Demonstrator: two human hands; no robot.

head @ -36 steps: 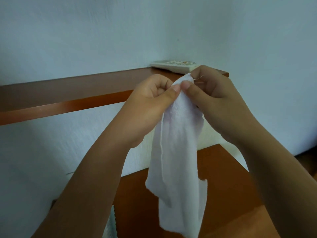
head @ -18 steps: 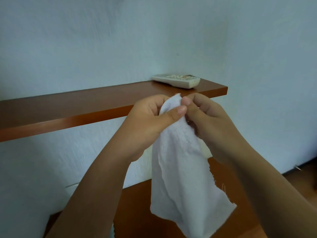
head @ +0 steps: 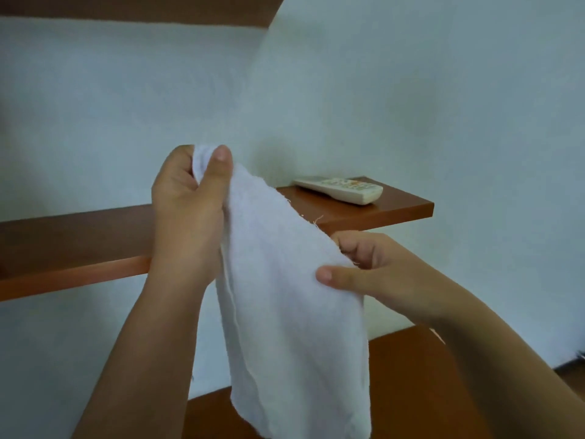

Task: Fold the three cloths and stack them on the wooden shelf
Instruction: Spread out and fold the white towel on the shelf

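White cloth [head: 285, 296] held in the air by both hands, in front of the wooden shelf [head: 79, 245].
Head view: the left hand [head: 190, 198] pinches the cloth's top corner, thumb against curled fingers [head: 177, 166]; the right hand [head: 380, 274] clamps its lower right edge between thumb and curled fingers. A remote control [head: 340, 189] lies at the shelf's right end.

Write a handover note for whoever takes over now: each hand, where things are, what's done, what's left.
Left hand pinches the top corner of the white cloth, raised.
Right hand pinches its right edge, lower.
The cloth hangs in the air before the wooden shelf.
Done: no cloth shows on the shelf; a remote control lies at its right end.
Left: fold this cloth, place it, then the other two, which are not in view.
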